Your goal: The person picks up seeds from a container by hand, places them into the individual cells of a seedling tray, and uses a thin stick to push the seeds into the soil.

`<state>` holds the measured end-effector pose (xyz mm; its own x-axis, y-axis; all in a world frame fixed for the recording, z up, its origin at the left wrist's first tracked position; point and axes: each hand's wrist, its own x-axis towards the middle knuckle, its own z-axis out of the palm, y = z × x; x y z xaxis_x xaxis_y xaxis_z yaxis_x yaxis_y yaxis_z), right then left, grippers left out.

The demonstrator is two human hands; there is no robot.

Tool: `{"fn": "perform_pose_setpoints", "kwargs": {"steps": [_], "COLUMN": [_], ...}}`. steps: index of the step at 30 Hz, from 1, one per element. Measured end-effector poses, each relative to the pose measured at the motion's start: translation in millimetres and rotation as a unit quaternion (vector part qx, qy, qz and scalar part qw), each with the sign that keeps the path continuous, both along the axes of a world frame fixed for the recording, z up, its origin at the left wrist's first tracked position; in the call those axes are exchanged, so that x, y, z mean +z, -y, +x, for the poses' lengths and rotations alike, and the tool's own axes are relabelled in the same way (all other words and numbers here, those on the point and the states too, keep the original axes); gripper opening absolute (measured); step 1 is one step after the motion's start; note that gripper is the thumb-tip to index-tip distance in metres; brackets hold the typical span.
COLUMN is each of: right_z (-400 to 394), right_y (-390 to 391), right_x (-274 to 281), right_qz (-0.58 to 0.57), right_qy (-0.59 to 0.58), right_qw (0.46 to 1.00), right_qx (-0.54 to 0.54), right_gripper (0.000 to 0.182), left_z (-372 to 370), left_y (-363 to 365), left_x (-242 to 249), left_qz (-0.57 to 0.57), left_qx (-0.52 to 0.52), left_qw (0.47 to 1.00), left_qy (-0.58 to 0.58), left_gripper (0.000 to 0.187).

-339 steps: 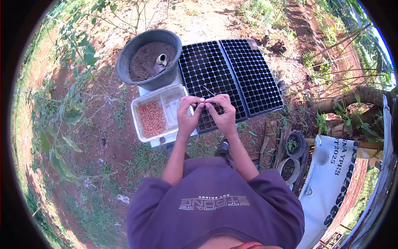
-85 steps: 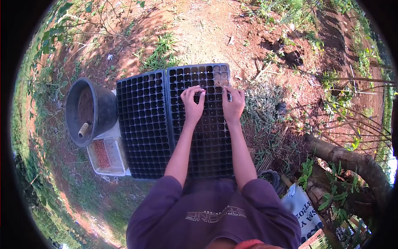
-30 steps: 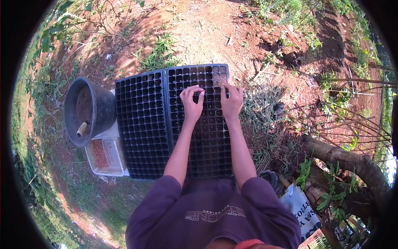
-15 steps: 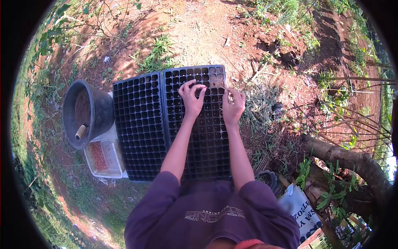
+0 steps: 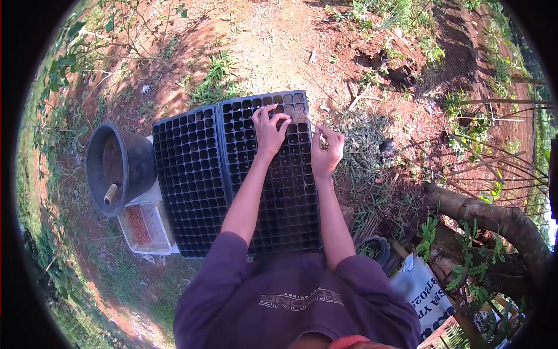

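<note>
Two black cell trays lie side by side, the left one [image 5: 189, 180] with dark cells and the right one [image 5: 238, 151] under my hands. Several cells at the right tray's top right corner hold brown soil [image 5: 293, 107]. My left hand [image 5: 269, 131] is over the upper part of the right tray, thumb and index finger curled together near the soil cells; anything between the fingertips is too small to make out. My right hand [image 5: 326, 152], at that tray's right edge, pinches a thin stick [image 5: 311, 121] whose tip points at the soil cells.
Left of the trays stands a dark bucket [image 5: 136, 168] with soil and a light-handled tool [image 5: 110, 195] inside. Below it sits a white container [image 5: 160, 230] of reddish seeds. A printed sack [image 5: 424, 294] and a thick branch [image 5: 482, 212] lie at the right.
The trays and bucket appear slightly further left in view. My left hand has shifted a little against the tray, nearer the soil cells, and my right hand sits slightly lower, still with the stick.
</note>
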<state>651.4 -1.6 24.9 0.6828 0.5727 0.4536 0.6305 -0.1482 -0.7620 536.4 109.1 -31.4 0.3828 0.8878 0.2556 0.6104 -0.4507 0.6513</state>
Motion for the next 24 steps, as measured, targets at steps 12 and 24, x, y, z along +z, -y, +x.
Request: {"fn": "perform_pose_setpoints", "kwargs": {"steps": [12, 24], "right_z": [1.2, -9.6], "right_y": [0.9, -12.8], "right_x": [3.0, -5.2], "right_qz": [0.005, -0.028], "right_qy": [0.034, 0.053], "right_qw": [0.999, 0.995], "right_qx": [0.035, 0.083], "right_gripper": [0.018, 0.02], "left_z": [2.5, -24.8], "left_y": [2.6, 7.7], "left_x": [-1.9, -1.8], "left_qz": [0.023, 0.02], "left_qx": [0.021, 0.081], "left_qw": [0.999, 0.996], "left_qy": [0.014, 0.032], "left_gripper": [0.017, 0.018]}}
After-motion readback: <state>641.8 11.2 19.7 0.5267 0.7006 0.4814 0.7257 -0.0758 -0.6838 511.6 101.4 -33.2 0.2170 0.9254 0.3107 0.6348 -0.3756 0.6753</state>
